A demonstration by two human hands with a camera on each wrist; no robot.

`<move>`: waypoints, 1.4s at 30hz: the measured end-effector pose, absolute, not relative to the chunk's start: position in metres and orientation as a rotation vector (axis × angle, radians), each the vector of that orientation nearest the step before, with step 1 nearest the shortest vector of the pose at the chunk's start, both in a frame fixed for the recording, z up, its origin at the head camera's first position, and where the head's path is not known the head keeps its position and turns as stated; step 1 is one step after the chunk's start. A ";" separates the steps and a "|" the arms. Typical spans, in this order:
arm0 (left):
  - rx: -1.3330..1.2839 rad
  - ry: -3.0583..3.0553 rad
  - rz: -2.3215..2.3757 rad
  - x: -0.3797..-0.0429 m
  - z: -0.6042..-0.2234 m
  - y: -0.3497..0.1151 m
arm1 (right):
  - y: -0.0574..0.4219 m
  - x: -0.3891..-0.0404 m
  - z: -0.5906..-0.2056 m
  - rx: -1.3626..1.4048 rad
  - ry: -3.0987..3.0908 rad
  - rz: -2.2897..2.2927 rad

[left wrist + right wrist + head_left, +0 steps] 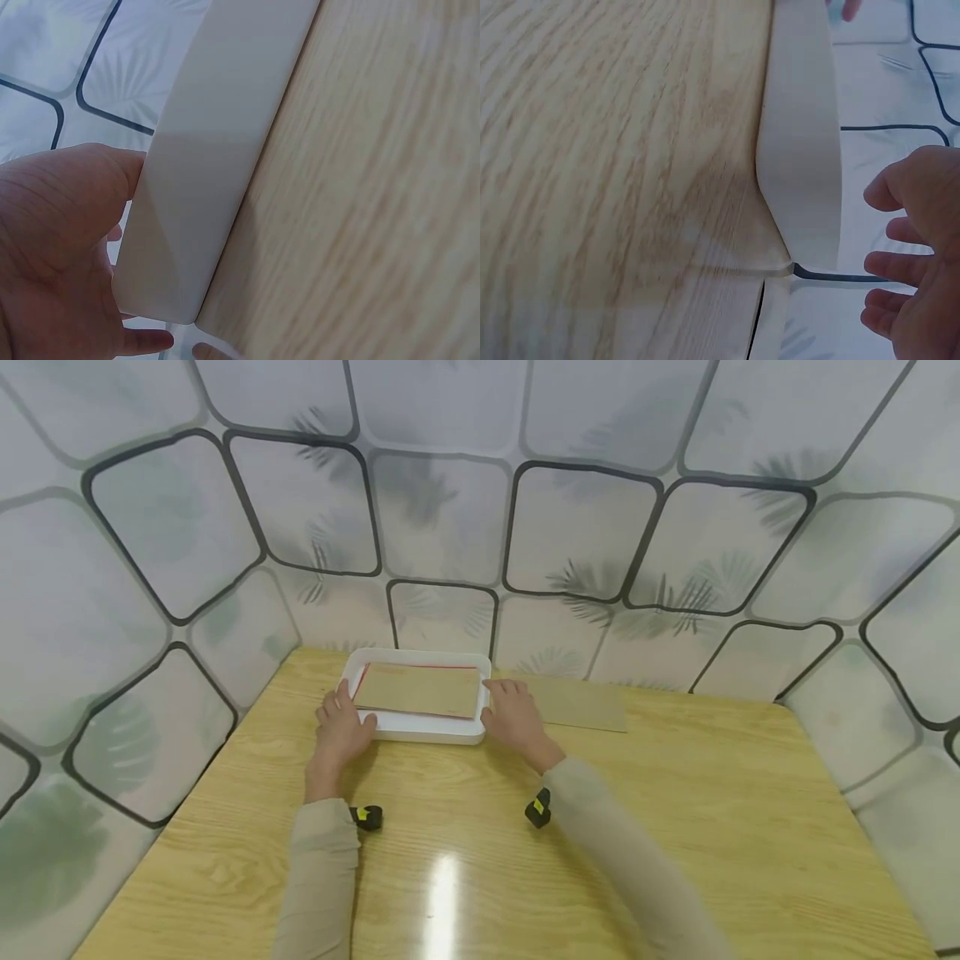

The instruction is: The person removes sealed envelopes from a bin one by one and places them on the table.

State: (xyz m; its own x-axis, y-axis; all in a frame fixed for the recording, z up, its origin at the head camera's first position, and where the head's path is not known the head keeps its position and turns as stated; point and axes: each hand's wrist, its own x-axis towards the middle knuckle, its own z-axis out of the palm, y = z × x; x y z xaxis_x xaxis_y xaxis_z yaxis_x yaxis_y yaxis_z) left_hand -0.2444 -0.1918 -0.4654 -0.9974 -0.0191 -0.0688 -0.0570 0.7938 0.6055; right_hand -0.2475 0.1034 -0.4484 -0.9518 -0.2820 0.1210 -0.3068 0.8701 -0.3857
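A shallow white tray (427, 732) sits near the back of the table, with flat brown paper-like pieces (420, 689) stacked inside, a red edge showing. My left hand (343, 727) holds the tray's near left corner, thumb over the front rim and fingers along the left side. In the left wrist view that hand (60, 232) wraps the corner of the white wall (202, 150). My right hand (516, 717) is by the tray's right side. In the right wrist view its loosely bent fingers (896, 266) stand apart from the tray wall (802, 135).
Another flat brown piece (588, 703) lies on the table to the right of the tray, partly behind my right hand. The wood-grain table (675, 827) meets patterned walls (442, 518) at the back and sides. Black straps (537, 810) are at both wrists.
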 end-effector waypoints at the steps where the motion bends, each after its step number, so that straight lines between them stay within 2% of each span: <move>1: -0.060 2.920 0.986 -0.245 -0.466 -0.192 | 0.100 -0.249 -0.449 0.485 -3.006 0.577; 14: -0.067 2.917 0.961 -0.244 -0.473 -0.195 | 0.075 -0.257 -0.452 0.542 -3.069 0.042; 24: -0.072 2.930 0.937 -0.242 -0.471 -0.196 | 0.059 -0.261 -0.451 0.489 -3.217 0.050; 42: -0.066 2.923 0.956 -0.243 -0.466 -0.191 | 0.067 -0.263 -0.451 0.509 -3.286 0.155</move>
